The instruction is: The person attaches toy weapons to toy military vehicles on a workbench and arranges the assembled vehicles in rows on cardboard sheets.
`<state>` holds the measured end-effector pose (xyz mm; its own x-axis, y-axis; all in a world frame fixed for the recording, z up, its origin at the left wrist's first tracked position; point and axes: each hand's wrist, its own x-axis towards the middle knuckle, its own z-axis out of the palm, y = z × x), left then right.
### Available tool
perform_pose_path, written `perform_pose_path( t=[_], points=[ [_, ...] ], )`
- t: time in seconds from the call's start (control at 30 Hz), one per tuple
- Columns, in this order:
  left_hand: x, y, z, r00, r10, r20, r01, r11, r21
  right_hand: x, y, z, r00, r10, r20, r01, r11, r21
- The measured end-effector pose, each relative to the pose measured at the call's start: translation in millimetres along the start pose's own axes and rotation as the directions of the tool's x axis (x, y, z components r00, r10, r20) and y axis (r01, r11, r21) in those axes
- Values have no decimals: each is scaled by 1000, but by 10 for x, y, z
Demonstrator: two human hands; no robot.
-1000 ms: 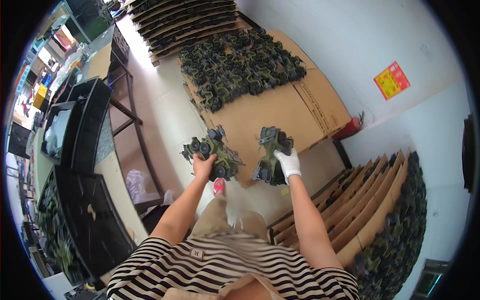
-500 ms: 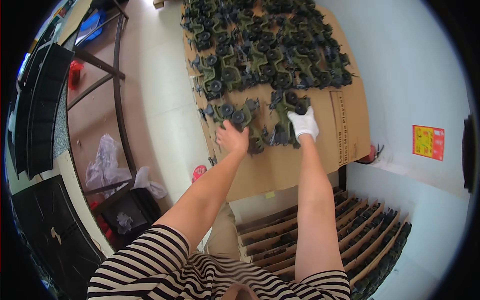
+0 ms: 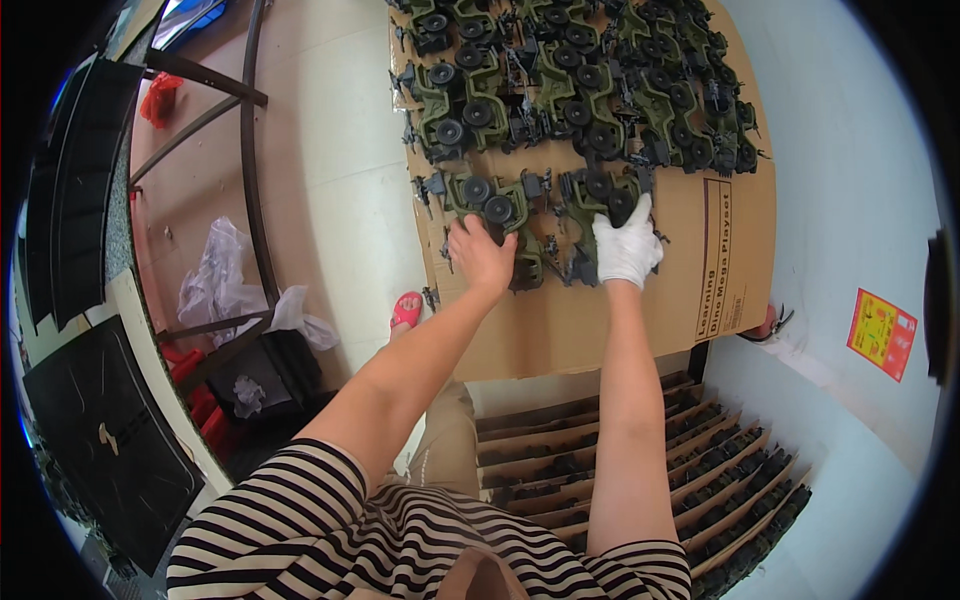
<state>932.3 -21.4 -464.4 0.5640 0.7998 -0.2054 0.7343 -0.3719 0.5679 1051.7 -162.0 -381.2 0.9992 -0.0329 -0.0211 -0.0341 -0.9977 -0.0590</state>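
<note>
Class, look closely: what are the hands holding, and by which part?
Each grips a green toy vehicle from above: left hand on one, gloved right hand on another.

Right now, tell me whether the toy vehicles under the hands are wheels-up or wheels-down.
Wheels-up. The green toy vehicle under the left hand shows round black wheels facing the camera; likewise the one by the gloved right hand.
</note>
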Motion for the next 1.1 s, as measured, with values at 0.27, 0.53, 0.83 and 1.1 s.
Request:
perform_pose_path(
  t=[0.27,0.53,0.83,1.1],
  points=[
    [36,2,-236,956,36,292,2,992,-129,-164,-40,-246,995,61,74,-59,998,-23],
    [90,-1030,-1713,917,216,336,-133,958,-254,-2133,505,-457,900,260,350,-275,961,-8],
    [-747,-2515,-3821,999,-5,-41,-14,888,-460,-3298,1468,45,273,-95,957,216,976,35],
    [-2969,-3772,-5009,557,-670,-490,98,639,-763,-3134,-1032,-435,121,-405,906,644,727,238]
  ],
)
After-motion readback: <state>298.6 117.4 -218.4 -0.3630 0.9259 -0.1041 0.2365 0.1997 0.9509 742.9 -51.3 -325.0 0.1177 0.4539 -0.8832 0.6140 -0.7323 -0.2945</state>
